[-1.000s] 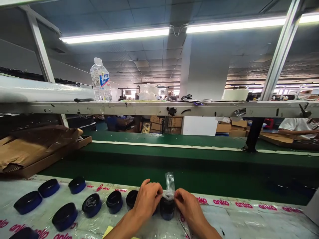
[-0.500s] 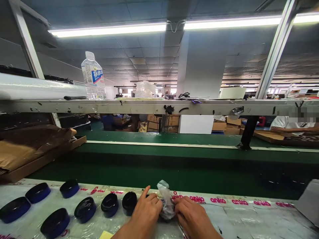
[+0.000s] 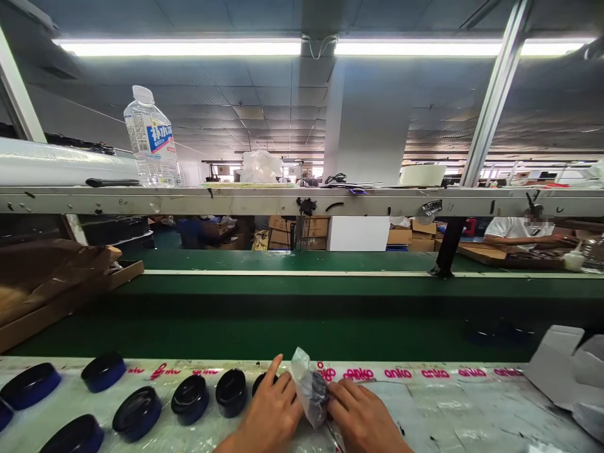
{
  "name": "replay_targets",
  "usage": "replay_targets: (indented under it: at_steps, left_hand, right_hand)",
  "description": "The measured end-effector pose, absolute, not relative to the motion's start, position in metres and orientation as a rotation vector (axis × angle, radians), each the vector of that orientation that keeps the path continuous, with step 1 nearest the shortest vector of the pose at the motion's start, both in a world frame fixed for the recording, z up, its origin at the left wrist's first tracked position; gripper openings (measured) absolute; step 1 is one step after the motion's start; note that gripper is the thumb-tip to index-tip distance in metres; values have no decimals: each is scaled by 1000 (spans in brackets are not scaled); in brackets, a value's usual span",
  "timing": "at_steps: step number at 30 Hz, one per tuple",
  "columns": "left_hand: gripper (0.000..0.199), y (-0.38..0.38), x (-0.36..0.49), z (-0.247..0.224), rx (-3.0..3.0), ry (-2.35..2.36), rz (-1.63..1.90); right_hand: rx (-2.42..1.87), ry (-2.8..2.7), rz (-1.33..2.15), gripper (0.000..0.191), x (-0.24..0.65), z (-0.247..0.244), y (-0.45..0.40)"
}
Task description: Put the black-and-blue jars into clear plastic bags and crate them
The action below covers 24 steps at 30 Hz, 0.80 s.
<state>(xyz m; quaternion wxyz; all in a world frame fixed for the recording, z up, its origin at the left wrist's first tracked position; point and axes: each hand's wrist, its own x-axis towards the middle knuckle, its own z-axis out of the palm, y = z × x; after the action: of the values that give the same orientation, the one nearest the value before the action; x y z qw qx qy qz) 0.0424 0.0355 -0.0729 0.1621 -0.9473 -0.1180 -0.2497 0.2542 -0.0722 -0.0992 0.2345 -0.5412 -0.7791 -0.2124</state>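
Note:
Between my two hands, near the bottom middle, is a small crinkled translucent plastic bag (image 3: 309, 391) with something dark inside that I cannot make out. My left hand (image 3: 272, 406) has its fingers against the bag's left side, the index finger pointing up. On the other side, my right hand (image 3: 362, 412) pinches the bag's right edge with bent fingers. The bag's loose top leans up and left. Just left of my left hand stands a round dark-blue lid-like piece (image 3: 231, 392); another is partly hidden behind that hand.
Several more dark-blue round pieces (image 3: 136, 413) lie on the plastic-covered worktop (image 3: 438, 409). A green conveyor belt (image 3: 302, 321) runs behind it. An open white box (image 3: 559, 368) stands at right, a cardboard tray (image 3: 127, 274) at left. A shelf beam (image 3: 264, 201) crosses above; a co-worker (image 3: 516, 229) sits beyond.
The view has shifted to the right, bringing more of the white box into sight. The bag has tilted between my hands, and its dark contents show more on the right.

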Motion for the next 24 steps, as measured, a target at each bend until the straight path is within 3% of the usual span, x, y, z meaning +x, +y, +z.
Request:
replay_targets:
  at_steps: [5, 11, 19, 24]
  left_hand:
    - [14, 41, 46, -70, -2880, -496, -418]
    - [24, 40, 57, -48, -3091, -762, -370]
    - [16, 54, 68, 16, -3364, -1329, -451]
    - [14, 52, 73, 26, -3372, -1608, -555]
  right_hand:
    - [-1636, -2190, -466, 14, 251, -101, -65]
    - [-1950, -2188, -90, 5, 232, -67, -52]
    - [-2078, -1847, 609, 24, 277, 0, -30]
    - [-2039, -1679, 536, 23, 282, 25, -46]
